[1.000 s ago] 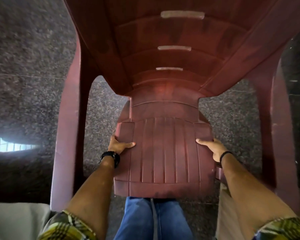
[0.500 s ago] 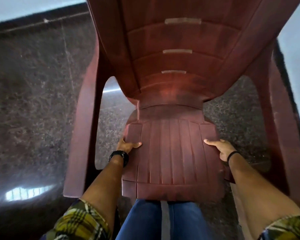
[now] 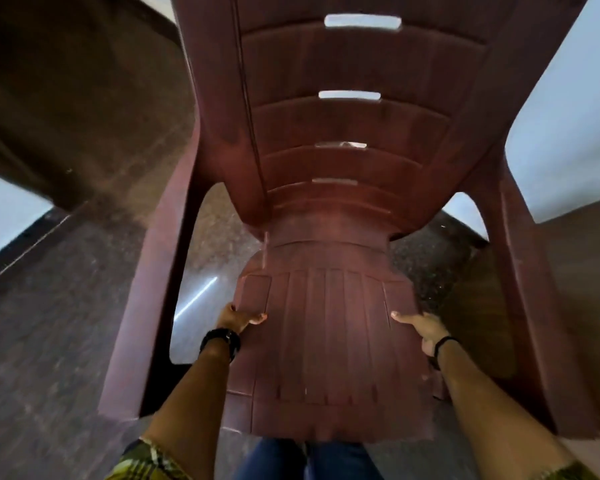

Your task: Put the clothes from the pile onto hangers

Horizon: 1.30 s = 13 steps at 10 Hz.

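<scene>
Head view: a maroon plastic chair (image 3: 326, 341), gripped at both seat edges by the left hand (image 3: 238, 318) and right hand (image 3: 421, 329), has been tilted higher than a second ago, while no clothes or hangers are shown, so hanging is judged unstarted.

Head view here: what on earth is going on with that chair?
A person is carrying a maroon plastic chair in front of them. The left hand grips the seat's left edge and the right hand grips its right edge, thumbs lying on the seat surface. The chair's legs hang clear of the dark speckled floor. No clothes or hangers are in view, so the hanging itself is not under way in this frame.
</scene>
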Tool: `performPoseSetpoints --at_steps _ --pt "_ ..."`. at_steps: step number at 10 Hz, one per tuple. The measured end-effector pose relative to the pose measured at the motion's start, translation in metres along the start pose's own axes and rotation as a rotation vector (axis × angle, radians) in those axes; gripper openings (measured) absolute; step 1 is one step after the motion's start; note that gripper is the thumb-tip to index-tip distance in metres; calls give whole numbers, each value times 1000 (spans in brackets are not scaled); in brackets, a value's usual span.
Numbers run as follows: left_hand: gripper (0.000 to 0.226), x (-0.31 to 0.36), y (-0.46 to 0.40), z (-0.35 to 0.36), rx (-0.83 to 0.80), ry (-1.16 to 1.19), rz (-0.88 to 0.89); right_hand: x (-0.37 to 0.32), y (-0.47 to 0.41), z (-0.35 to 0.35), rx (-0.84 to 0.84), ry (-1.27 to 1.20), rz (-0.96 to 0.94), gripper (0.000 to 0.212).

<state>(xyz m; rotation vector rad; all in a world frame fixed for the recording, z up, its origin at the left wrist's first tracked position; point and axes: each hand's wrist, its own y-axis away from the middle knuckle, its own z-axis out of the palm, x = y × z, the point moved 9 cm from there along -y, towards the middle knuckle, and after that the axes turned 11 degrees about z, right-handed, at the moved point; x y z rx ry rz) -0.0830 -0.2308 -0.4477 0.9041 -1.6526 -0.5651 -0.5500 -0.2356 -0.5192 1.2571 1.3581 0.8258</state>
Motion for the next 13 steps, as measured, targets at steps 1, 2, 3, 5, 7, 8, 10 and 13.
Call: performPoseSetpoints --at_steps 1,2,3,5,7,8,10,13 --pt "85 60 -24 44 -66 -112 59 -24 55 -15 62 -87 56 75" --pt "92 103 -52 82 -126 -198 73 -33 68 -28 88 -189 79 33" --pt "95 137 -84 124 -174 -259 86 -38 39 -49 138 -307 77 43" --pt "95 196 -141 203 -236 -365 122 -23 -85 -90 181 -428 124 110" --pt "113 223 -201 271 -305 -405 113 -4 -204 -126 176 -444 160 134" --pt "102 225 -217 295 -304 -417 112 -20 -204 -132 196 -474 161 138" --pt "96 224 -246 333 -304 -433 115 -63 -192 -143 239 -483 133 133" --pt "92 236 -233 341 -266 -530 207 -107 -145 -140 296 -492 142 101"
